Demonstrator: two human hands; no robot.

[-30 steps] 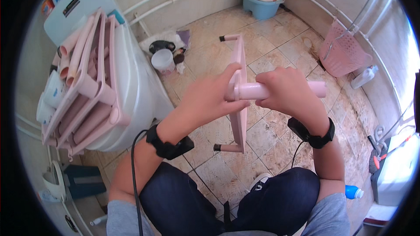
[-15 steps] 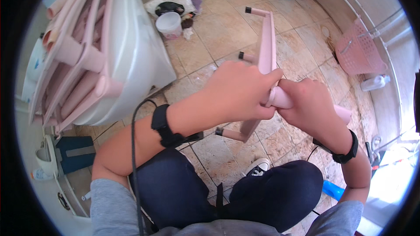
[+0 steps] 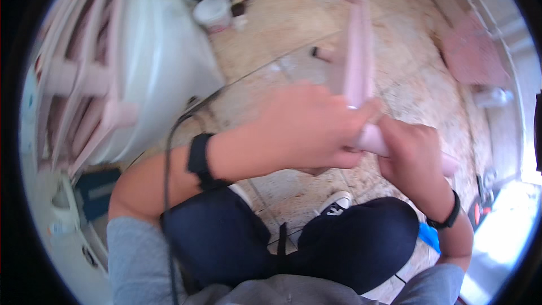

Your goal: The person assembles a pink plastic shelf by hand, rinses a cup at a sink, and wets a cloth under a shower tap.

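Note:
A pink plastic frame (image 3: pixel 355 51) with short black-tipped legs is raised above the tiled floor, its far end pointing away from me. My left hand (image 3: pixel 310 124) is wrapped round the frame near its middle and covers the joint there. Close beside it, my right hand (image 3: pixel 412 149) is closed round a pink tube (image 3: pixel 450 164) that runs out past the hand to the right. The tube's inner end meets the frame at my left fingers; motion blur hides whether it sits fully in a socket. The frame's near part is mostly behind my left hand.
At left, several more pink frames (image 3: pixel 84 73) lean against a large white glossy body (image 3: pixel 164 51). A white tub (image 3: pixel 213 12) stands far left beside dark clutter. Along the right wall are a pink basket (image 3: pixel 473 51) and a clear bottle (image 3: pixel 492 99). A cable (image 3: pixel 169 203) crosses my left arm.
Both hands, with the frame and tube, have shifted slightly right and toward me in the picture. The near black-tipped leg has gone out of sight. Both grips stay closed.

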